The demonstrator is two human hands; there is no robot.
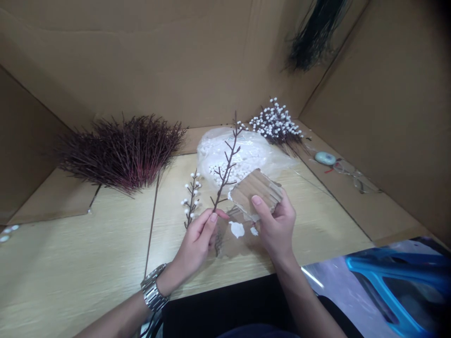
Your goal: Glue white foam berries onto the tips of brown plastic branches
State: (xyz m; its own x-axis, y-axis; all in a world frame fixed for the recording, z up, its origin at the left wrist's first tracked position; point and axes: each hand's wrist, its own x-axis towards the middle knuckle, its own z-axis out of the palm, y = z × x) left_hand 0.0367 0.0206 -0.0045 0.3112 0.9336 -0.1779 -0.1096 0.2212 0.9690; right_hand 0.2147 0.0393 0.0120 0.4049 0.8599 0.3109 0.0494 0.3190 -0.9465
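Cardboard walls [158, 70] edge my tabletop [88, 263], which stretches widest left of my wrist. The brown twig bundle [123, 155] sits at the back left; a plastic bag [260, 148] of white beads lies just beyond my hands. My right hand [276, 225] pinches torn cardboard [252, 192]; my left hand [197, 234] grasps one tilted twig [229, 164] near that cardboard's left edge.

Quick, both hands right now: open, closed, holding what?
Left hand: closed, holding a brown twig.
Right hand: closed, holding a cardboard piece.
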